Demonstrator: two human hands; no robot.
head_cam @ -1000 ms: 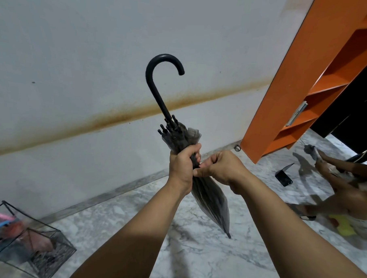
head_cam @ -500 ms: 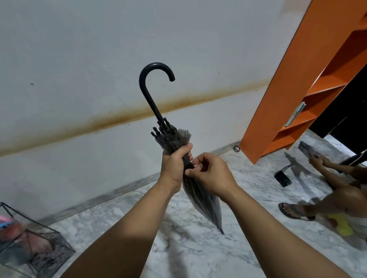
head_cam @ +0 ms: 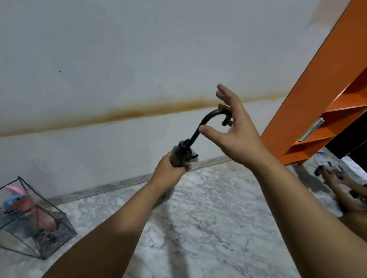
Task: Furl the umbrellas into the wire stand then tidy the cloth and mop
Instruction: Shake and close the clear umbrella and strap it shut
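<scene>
A furled grey translucent umbrella (head_cam: 184,154) with a black hooked handle (head_cam: 208,116) is held upright in front of the wall. My left hand (head_cam: 172,170) grips its bunched canopy just below the rib tips. My right hand (head_cam: 231,130) is spread around the hook with thumb and fingers apart, not closed on it. The umbrella's lower part is mostly hidden behind my left forearm. The black wire stand (head_cam: 54,230) sits on the floor at lower left, with a pink umbrella (head_cam: 42,214) and a blue-handled one (head_cam: 12,200) inside.
An orange shelf unit (head_cam: 319,98) stands against the wall at right. Another person (head_cam: 348,194) sits on the marble floor (head_cam: 216,235) at the right edge, handling small items. The stained white wall (head_cam: 140,53) is straight ahead.
My right hand has let go of the canopy and risen to the hooked handle, fingers now spread. The umbrella's handle has tipped rightward. My left hand keeps its grip.
</scene>
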